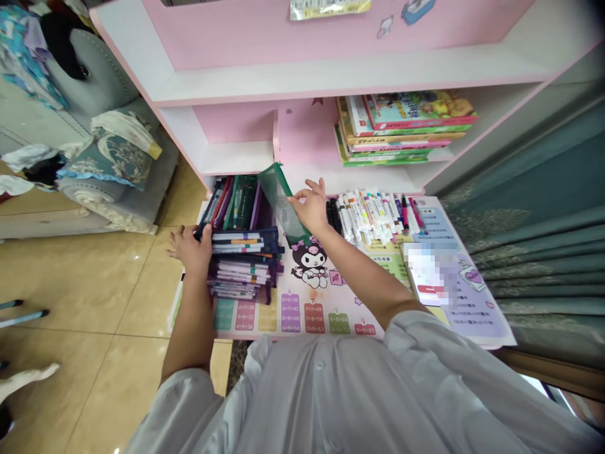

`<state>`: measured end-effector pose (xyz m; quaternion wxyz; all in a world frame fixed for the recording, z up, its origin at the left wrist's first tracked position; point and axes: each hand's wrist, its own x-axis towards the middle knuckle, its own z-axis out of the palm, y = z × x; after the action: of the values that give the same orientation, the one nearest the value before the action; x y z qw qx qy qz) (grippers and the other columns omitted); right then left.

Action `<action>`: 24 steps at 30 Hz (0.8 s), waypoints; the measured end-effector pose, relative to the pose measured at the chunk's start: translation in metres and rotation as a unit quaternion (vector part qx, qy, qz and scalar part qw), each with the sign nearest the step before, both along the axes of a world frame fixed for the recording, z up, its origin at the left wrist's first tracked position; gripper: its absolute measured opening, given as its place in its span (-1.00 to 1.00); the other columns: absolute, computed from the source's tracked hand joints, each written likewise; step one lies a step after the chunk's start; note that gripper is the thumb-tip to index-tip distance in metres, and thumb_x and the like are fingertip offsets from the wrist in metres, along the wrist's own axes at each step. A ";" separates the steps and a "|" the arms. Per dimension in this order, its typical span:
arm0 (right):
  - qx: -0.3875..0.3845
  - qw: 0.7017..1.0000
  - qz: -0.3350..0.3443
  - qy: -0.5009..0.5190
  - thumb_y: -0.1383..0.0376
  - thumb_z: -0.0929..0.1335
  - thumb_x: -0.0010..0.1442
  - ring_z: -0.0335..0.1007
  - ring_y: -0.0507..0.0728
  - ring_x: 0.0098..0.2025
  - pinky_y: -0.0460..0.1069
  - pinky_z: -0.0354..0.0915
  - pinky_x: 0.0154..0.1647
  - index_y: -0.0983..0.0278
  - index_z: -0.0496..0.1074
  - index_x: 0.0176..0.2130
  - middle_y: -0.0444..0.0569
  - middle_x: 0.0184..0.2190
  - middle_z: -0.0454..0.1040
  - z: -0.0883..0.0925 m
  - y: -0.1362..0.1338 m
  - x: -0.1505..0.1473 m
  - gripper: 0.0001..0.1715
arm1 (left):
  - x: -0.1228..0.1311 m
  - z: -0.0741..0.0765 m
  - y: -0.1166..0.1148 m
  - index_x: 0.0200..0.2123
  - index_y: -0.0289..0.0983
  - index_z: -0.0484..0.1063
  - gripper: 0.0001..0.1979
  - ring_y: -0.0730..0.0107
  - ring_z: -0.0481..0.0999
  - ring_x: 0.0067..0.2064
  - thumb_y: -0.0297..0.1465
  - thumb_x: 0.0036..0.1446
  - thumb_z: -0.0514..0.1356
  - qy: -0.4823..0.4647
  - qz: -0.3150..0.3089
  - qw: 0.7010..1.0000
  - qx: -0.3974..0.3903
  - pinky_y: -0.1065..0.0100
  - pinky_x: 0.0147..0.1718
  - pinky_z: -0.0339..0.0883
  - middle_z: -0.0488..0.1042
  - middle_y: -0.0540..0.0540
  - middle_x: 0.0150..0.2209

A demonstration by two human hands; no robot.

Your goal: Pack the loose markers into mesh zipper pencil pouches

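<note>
My right hand [309, 207] pinches the edge of a green mesh zip pouch [283, 205] between thumb and fingers, its other fingers raised. The pouch stands tilted above the desk mat and looks flat, with no pens visible in it. My left hand [191, 252] is at the left side of the pouch piles, thumb and finger around the end of a dark zip pouch [207, 211]. To its right lie stacked dark pouches of markers [243, 243]. Behind them, more pouches in red, green and purple [241, 202] stand side by side.
Many loose white markers [368, 214] lie right of my right hand, with black ones beside them. A phone [425, 274] rests on the printed desk mat [340, 309]. Books [406, 126] are stacked on the pink-and-white shelf [331, 85] behind. A curtain [548, 208] hangs at the right.
</note>
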<state>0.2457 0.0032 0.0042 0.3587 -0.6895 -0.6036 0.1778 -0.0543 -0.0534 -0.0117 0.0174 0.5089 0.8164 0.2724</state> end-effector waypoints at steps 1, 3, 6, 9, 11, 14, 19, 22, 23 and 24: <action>0.016 1.000 0.001 -0.006 0.14 0.37 0.26 -0.24 0.39 0.49 0.38 -0.08 0.40 0.27 0.53 -0.33 0.11 0.32 0.25 0.003 -0.005 0.006 -0.74 | 0.001 0.001 0.000 -0.03 -0.21 0.48 -0.59 -0.28 0.04 0.40 -0.05 0.24 0.15 0.002 0.003 1.000 0.002 -0.52 0.23 -0.19 0.29 -0.35 0.29; 0.050 0.998 0.015 -0.024 0.10 0.35 0.28 -0.24 0.42 0.49 0.41 -0.07 0.39 0.26 0.52 -0.35 0.10 0.32 0.26 0.008 -0.016 0.020 -0.69 | 0.003 0.004 -0.002 -0.01 -0.22 0.47 -0.57 -0.29 0.00 0.42 -0.04 0.23 0.15 0.010 0.008 1.000 0.012 -0.50 0.24 -0.19 0.25 -0.36 0.32; 0.122 0.990 0.048 -0.059 0.02 0.33 0.29 -0.27 0.44 0.50 0.45 -0.06 0.39 0.21 0.49 -0.37 0.04 0.30 0.28 0.009 -0.040 0.046 -0.63 | 0.010 0.013 -0.008 0.01 -0.22 0.45 -0.56 -0.27 -0.05 0.43 -0.05 0.23 0.15 0.031 -0.005 0.998 0.046 -0.46 0.26 -0.23 0.21 -0.36 0.33; 0.206 0.973 0.062 -0.086 0.02 0.36 0.26 -0.22 0.47 0.48 0.46 -0.04 0.40 0.20 0.47 -0.42 0.03 0.26 0.32 0.004 -0.070 0.074 -0.64 | 0.026 0.023 -0.016 0.00 -0.23 0.46 -0.58 -0.25 -0.09 0.45 -0.09 0.21 0.18 0.043 -0.058 0.995 0.074 -0.41 0.29 -0.31 0.21 -0.36 0.33; 0.248 0.961 0.063 -0.104 0.04 0.38 0.25 -0.18 0.50 0.47 0.47 -0.03 0.40 0.20 0.47 -0.43 0.02 0.24 0.34 -0.002 -0.091 0.092 -0.65 | 0.044 0.028 -0.023 -0.01 -0.23 0.46 -0.58 -0.23 -0.10 0.45 -0.09 0.19 0.21 0.045 -0.116 0.988 0.091 -0.36 0.32 -0.34 0.22 -0.35 0.32; 0.277 0.951 0.059 -0.125 0.09 0.39 0.26 -0.17 0.54 0.47 0.48 0.03 0.39 0.21 0.48 -0.44 0.00 0.24 0.33 -0.008 -0.119 0.113 -0.68 | 0.080 0.035 -0.034 -0.03 -0.21 0.48 -0.60 -0.21 -0.04 0.44 -0.09 0.19 0.22 0.043 -0.219 0.969 0.103 -0.27 0.34 -0.23 0.27 -0.30 0.29; 0.245 0.955 0.072 -0.155 0.14 0.42 0.24 -0.18 0.52 0.47 0.50 0.03 0.39 0.18 0.53 -0.41 -0.04 0.23 0.33 -0.012 -0.158 0.136 -0.76 | 0.148 0.035 -0.053 -0.04 -0.18 0.48 -0.62 -0.14 0.06 0.42 -0.07 0.21 0.21 0.037 -0.377 0.920 0.103 -0.21 0.34 -0.11 0.34 -0.25 0.26; 0.218 0.959 0.078 -0.161 0.14 0.42 0.24 -0.16 0.53 0.46 0.52 0.01 0.38 0.17 0.54 -0.41 -0.06 0.25 0.33 -0.015 -0.175 0.145 -0.78 | 0.177 0.027 -0.060 -0.05 -0.17 0.49 -0.64 -0.16 0.11 0.40 -0.09 0.20 0.23 0.026 -0.428 0.900 0.076 -0.26 0.33 -0.10 0.38 -0.23 0.23; 0.212 0.961 0.080 -0.161 0.15 0.42 0.24 -0.16 0.53 0.46 0.52 0.01 0.38 0.17 0.55 -0.41 -0.07 0.25 0.32 -0.016 -0.180 0.148 -0.78 | 0.184 0.023 -0.062 -0.07 -0.17 0.50 -0.67 -0.16 0.13 0.40 -0.11 0.20 0.24 0.020 -0.440 0.895 0.066 -0.27 0.32 -0.09 0.40 -0.22 0.21; 0.205 0.962 0.082 -0.161 0.15 0.42 0.24 -0.16 0.54 0.46 0.51 0.01 0.39 0.17 0.55 -0.41 -0.07 0.26 0.32 -0.018 -0.184 0.150 -0.78 | 0.189 0.019 -0.064 -0.09 -0.16 0.51 -0.70 -0.14 0.16 0.39 -0.13 0.21 0.23 0.012 -0.450 0.891 0.057 -0.27 0.32 -0.09 0.42 -0.21 0.19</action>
<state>0.3955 -0.1812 -0.0137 0.3748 -0.5687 -0.7314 -0.0345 0.1347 -0.1177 0.0074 0.0991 0.8251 0.4833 0.2753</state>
